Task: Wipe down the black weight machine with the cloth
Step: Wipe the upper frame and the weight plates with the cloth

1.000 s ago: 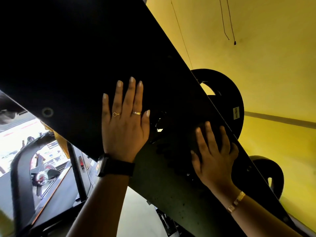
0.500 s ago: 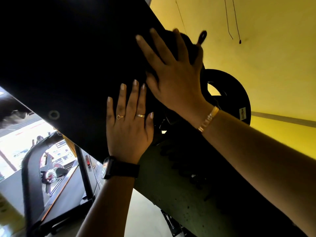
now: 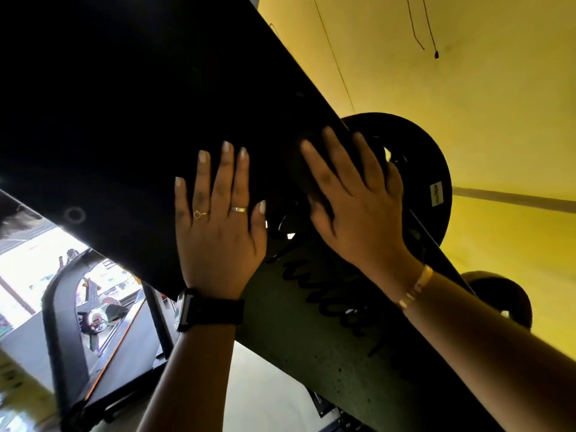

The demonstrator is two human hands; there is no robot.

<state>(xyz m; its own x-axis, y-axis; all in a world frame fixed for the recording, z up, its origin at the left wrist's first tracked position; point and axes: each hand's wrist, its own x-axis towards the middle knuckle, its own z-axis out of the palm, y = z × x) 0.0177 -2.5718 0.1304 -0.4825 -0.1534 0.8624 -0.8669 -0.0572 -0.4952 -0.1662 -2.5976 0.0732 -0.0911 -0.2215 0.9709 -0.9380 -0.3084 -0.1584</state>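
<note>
dark cloth (image 3: 296, 177) hard to tell from the black weight machine (image 3: 124, 104): only a rounded lump under the right hand (image 3: 355, 213), whose spread, flat fingers press it. left hand (image 3: 218, 232) flat on the panel, just beside. weight plate (image 3: 431, 163) past the panel's edge, then yellow wall (image 3: 483, 88).

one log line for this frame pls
step: wipe | left hand: flat on black machine panel | right hand: presses cloth on panel, beside weight plate

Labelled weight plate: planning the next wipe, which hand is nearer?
Right. The right hand overlaps the weight plate; the left hand lies flat on the black panel, farther away.
</note>
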